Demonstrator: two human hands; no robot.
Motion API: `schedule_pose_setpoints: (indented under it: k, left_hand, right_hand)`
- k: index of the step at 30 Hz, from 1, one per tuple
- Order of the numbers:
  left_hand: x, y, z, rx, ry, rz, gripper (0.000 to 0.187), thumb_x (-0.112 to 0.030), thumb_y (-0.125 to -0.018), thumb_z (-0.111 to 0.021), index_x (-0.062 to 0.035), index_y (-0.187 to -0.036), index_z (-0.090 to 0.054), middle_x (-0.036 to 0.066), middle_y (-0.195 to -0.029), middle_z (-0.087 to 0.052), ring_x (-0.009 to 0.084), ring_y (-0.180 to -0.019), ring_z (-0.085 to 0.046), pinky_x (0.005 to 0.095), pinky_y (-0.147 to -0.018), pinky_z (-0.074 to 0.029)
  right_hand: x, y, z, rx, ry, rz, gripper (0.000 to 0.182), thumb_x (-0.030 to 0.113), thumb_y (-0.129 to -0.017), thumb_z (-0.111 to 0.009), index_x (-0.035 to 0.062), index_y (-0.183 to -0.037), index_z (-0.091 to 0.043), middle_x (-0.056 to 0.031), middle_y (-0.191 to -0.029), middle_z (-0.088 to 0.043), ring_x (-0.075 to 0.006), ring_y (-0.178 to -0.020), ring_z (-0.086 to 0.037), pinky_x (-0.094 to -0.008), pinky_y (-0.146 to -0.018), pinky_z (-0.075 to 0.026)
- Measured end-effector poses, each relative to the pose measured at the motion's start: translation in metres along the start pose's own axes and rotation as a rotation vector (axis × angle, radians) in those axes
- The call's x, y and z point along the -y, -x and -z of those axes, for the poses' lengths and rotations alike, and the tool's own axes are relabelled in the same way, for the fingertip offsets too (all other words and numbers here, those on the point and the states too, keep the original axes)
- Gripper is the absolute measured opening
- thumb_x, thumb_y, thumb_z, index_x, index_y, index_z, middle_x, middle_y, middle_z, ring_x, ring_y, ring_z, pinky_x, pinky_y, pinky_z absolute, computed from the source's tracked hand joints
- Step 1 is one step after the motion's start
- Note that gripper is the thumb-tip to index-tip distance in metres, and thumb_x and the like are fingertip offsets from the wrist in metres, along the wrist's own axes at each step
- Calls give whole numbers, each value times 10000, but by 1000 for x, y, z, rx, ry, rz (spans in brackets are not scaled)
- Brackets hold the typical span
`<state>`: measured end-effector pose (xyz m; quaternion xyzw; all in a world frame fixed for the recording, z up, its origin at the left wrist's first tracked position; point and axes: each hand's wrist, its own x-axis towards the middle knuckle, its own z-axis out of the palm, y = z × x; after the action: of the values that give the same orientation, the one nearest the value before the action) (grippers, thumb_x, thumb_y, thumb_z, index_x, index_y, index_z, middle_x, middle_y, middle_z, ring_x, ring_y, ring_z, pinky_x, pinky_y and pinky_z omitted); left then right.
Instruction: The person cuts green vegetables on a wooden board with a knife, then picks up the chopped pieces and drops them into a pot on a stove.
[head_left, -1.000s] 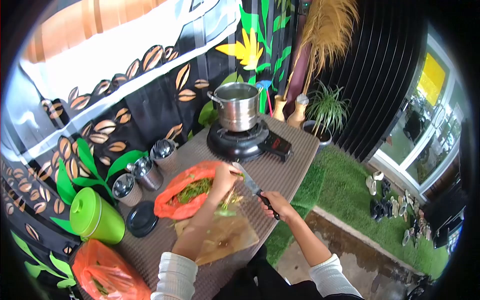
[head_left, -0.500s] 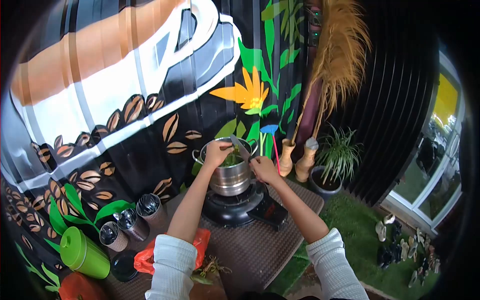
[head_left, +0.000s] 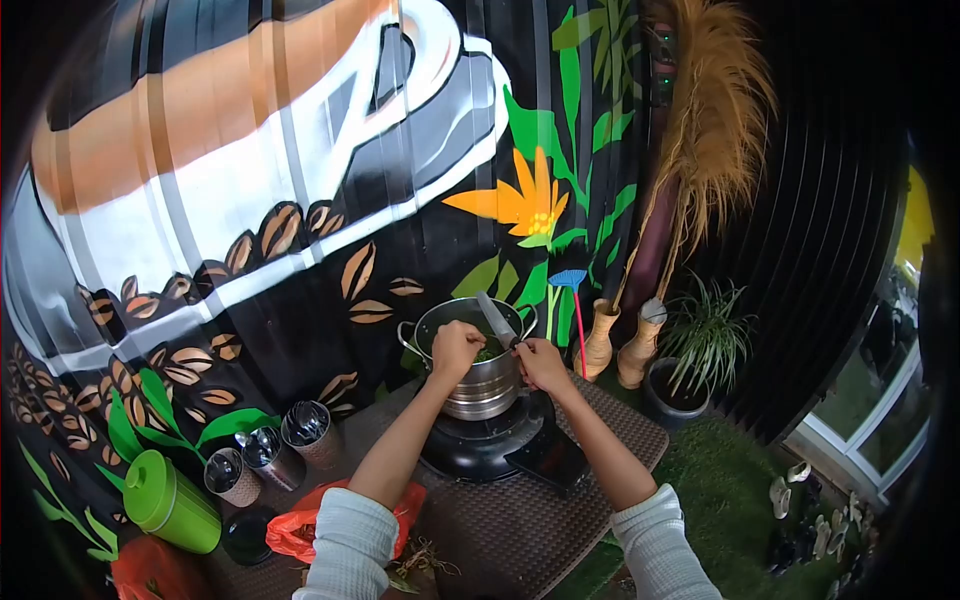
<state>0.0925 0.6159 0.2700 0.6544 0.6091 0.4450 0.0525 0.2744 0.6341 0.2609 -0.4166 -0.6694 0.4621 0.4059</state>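
Note:
A steel pot (head_left: 478,400) with two side handles stands on a black portable stove (head_left: 465,455). Chopped-looking leafy greens (head_left: 490,351) show inside it. My left hand (head_left: 457,349) is closed over the pot's near left rim, its fingertips pinched at the greens; the exact bit held is mostly hidden. My right hand (head_left: 541,364) grips a knife (head_left: 494,317) by its dark handle at the right rim. The blade tilts up and left across the pot's opening.
On the brown woven table (head_left: 500,535) lie an orange plastic bag (head_left: 300,530) and root trimmings (head_left: 425,558). Cutlery cups (head_left: 270,460), a green lidded canister (head_left: 172,500) and a black dish (head_left: 247,535) stand left. The painted wall rises behind; a potted plant (head_left: 700,340) is right.
My left hand has come lower and nearer the pot's rim. The green stalk seen earlier between hand and blade is less visible. The view has shifted, moving everything slightly right and down.

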Motion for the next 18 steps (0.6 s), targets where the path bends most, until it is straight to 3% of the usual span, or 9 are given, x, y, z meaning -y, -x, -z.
schedule_pose_setpoints:
  k: [2,6,10,12,13,15,16,18]
  left_hand:
    - [-1,-2,4,-105,-153,-82,106,-99,-669,-726,-46,-760,-713,139,-725,-669,286,-690,-664,332,-662,-524]
    - [2,-8,-5,-167,45,-10,91,-83,-680,-707,-63,-768,-722,135,-725,-670,294,-685,-658,368,-683,-521]
    - [-6,6,-1,-162,-79,-60,149,-43,-692,-668,-65,-831,-719,140,-746,-672,291,-710,-661,366,-699,-524]
    - [-18,11,13,37,-130,92,240,16,-673,-632,-86,-872,-719,162,-876,-674,298,-861,-649,344,-789,-510]
    - [-12,12,13,37,-126,96,240,16,-673,-632,-86,-872,-719,162,-876,-674,298,-861,-649,344,-789,-510]
    - [-6,18,17,-64,-250,-167,330,36,-637,-644,-113,-923,-713,206,-1133,-592,330,-1118,-533,377,-913,-449]
    - [-9,28,19,-93,-318,-190,387,15,-608,-689,-133,-965,-700,220,-1323,-435,373,-1285,-338,450,-1006,-347]
    - [-25,52,36,-89,-317,-192,418,0,-604,-704,-144,-996,-688,213,-1355,-392,378,-1310,-286,476,-1019,-317]
  right_hand:
    - [-6,-1,-1,-20,27,24,272,205,-882,-459,-33,-860,-587,-45,-508,-482,-116,-372,-457,-267,-327,-346]
    - [-5,8,-1,-5,-9,30,274,206,-881,-457,-34,-859,-586,-46,-501,-479,-120,-359,-452,-270,-326,-348]
    - [-5,16,-2,-8,9,24,273,201,-883,-453,-37,-851,-581,-50,-503,-479,-122,-358,-452,-269,-326,-347]
    - [-6,18,-6,2,9,22,270,200,-888,-442,-32,-861,-576,-48,-512,-476,-122,-361,-447,-271,-325,-344]
    - [-5,22,-6,4,13,20,270,200,-888,-442,-32,-861,-576,-48,-512,-476,-122,-361,-447,-271,-325,-344]
    - [-2,31,-9,-8,-45,16,267,205,-895,-437,-26,-888,-570,-43,-529,-469,-117,-370,-434,-269,-326,-331]
    - [0,38,-11,-5,-44,13,267,205,-895,-437,-26,-888,-570,-43,-529,-469,-117,-370,-434,-269,-326,-331]
    - [4,55,-15,-22,-95,14,266,210,-902,-434,-20,-911,-568,-36,-541,-460,-112,-377,-415,-264,-334,-314]
